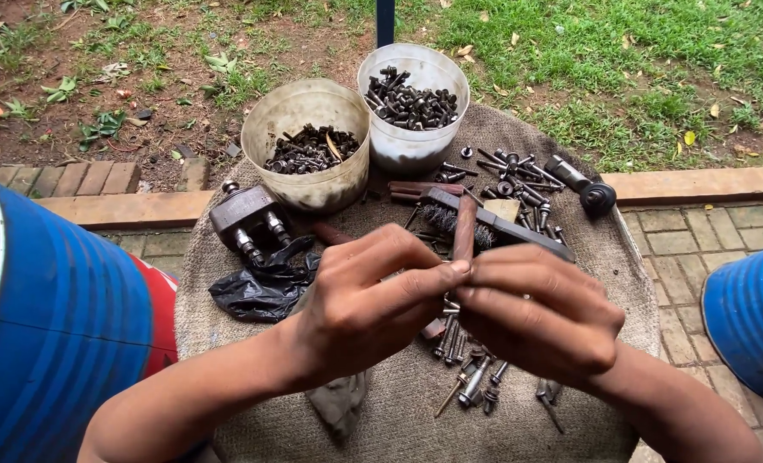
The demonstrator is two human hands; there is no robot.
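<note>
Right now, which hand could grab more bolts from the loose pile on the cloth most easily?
Probably the right hand. It sits directly above the loose bolts, while the left hand lies further over, nearer the black plastic bag. Both hands pinch the rusty rod, so one would have to let go first.

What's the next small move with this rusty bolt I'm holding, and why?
Probably drop the rusty bolt into the right tub: both hands pinch it upright, and that tub already holds similar bolts.

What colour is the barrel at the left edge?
Blue barrel, with a red patch low on its side; head view.
</note>
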